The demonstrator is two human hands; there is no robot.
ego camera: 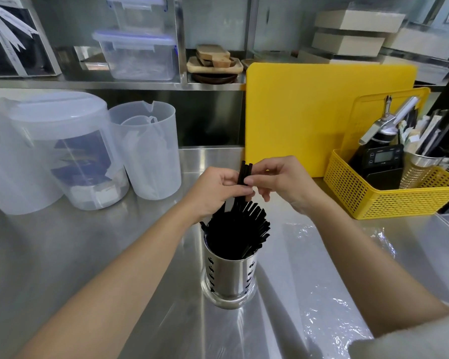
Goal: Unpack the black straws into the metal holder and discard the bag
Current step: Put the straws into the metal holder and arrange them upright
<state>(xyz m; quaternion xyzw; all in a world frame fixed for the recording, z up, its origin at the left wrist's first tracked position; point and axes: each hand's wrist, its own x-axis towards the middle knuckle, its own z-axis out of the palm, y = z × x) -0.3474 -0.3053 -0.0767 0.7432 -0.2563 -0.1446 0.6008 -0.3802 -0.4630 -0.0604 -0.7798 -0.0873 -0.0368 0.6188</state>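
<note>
Head view: left hand (213,189) and right hand (283,182) both pinched on black straws (245,172) above metal holder (230,275)

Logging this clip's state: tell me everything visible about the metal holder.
The holder is a shiny steel cylinder with oval cut-outs down its sides and a wider flared foot. It stands upright on the steel counter, near the middle and close to the camera. It is packed with black straws that fan out above its rim. Both hands work a few straws just above it; neither hand visibly touches the holder. The clear bag lies flat on the counter beside it, to the right.
</note>
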